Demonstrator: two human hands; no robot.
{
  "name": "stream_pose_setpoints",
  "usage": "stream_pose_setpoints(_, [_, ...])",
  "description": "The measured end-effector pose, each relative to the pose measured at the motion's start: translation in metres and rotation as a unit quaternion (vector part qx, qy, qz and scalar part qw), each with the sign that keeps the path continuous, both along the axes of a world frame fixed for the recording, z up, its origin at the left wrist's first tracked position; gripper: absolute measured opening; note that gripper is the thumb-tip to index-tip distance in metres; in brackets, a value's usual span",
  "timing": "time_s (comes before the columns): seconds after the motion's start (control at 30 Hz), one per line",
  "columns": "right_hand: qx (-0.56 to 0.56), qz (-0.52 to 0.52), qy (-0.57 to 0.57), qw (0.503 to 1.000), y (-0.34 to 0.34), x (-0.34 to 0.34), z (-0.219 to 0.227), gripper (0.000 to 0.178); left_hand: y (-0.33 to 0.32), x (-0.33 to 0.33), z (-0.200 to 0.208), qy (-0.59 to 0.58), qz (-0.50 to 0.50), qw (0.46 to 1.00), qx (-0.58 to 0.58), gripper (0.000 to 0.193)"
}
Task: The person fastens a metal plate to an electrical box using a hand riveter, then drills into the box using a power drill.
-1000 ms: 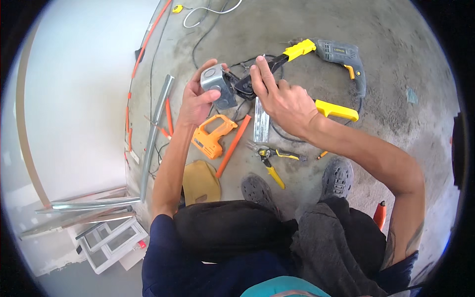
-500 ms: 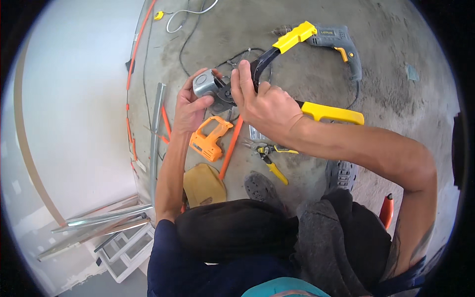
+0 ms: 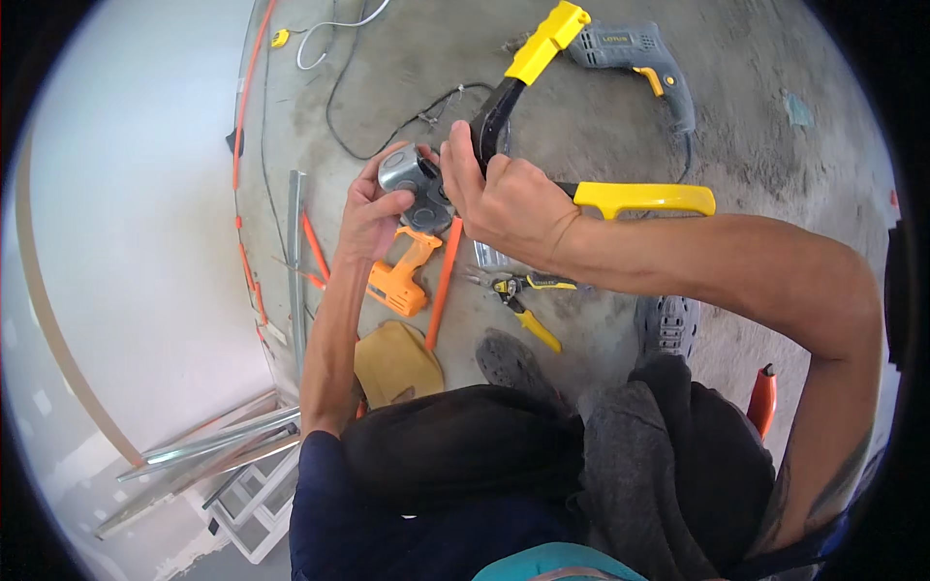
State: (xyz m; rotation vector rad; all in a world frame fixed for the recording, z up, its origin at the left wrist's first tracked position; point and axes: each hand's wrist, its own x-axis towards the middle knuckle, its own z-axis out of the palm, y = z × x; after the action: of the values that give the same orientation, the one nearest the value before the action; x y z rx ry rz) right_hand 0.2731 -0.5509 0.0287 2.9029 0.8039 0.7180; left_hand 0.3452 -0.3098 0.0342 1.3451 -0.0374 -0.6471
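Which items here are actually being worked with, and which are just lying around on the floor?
In hand:
- grey metal junction box, held by the left hand
- right hand, touching the box

Lying about:
- grey power drill
- orange cordless drill
- yellow-handled snips
- metal conduit

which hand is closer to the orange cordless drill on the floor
Left. The left hand is just above the orange cordless drill, holding the grey metal box; the right hand sits further right.

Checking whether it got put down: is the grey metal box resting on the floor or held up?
Held up: the left hand grips the grey metal box above the floor.
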Motion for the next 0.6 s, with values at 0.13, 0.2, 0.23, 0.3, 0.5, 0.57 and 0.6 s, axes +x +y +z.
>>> stream_pose_setpoints(0.13, [-0.045,0.018,-0.008,0.999,-0.004,0.000,-0.004,0.051,-0.002,0.004,-0.004,0.051,-0.007,0.999,-0.014,0.067])
stream_pose_setpoints(0.2, [-0.071,0.014,0.001,0.997,-0.003,-0.001,-0.003,0.050,-0.006,0.004,-0.002,0.064,-0.011,0.998,-0.004,0.065])
stream_pose_setpoints(0.23, [-0.097,0.011,0.008,0.995,-0.002,-0.001,-0.004,0.050,-0.007,0.004,-0.003,0.071,-0.013,0.997,0.008,0.063])
stream_pose_setpoints(0.3, [-0.094,0.010,0.013,0.995,-0.001,-0.001,-0.007,0.050,-0.007,0.006,-0.005,0.078,-0.015,0.997,0.020,0.062])
stream_pose_setpoints(0.5, [-0.091,0.037,0.044,0.994,-0.006,-0.004,-0.017,0.050,-0.004,0.009,-0.014,0.078,-0.064,0.990,0.099,0.058])
stream_pose_setpoints(0.57, [-0.086,0.040,0.046,0.994,-0.010,-0.002,-0.022,0.050,-0.007,0.008,-0.016,0.064,-0.080,0.991,0.091,0.060])
stream_pose_setpoints(0.6, [-0.043,0.039,0.075,0.995,-0.012,-0.001,-0.025,0.052,-0.008,0.008,-0.016,0.064,-0.081,0.991,0.089,0.060])
